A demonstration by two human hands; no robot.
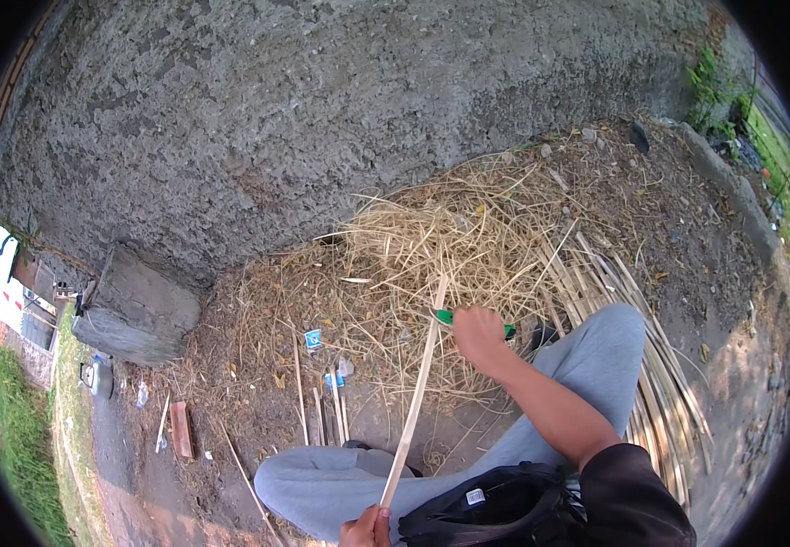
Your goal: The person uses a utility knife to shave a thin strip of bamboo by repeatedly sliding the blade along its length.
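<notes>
A long pale bamboo strip [416,401] slants up from my lap toward the heap of shavings. Its lower end is pinched in my left hand [365,529], at the bottom edge of the head view. My right hand [480,337] is closed in a fist around the green handle [510,332] of what looks like a knife, held against the strip near its far end. The blade is mostly too thin to make out. Beyond my right hand lies a tangled heap of thin bamboo shavings [431,228].
A rough grey wall [322,109] rises in front. Many long split bamboo strips [664,419] lie to my right. Left are a concrete block [140,305], a brick [181,430], blue packets [313,338] and loose sticks [299,387]. A black bag [495,506] rests on my lap.
</notes>
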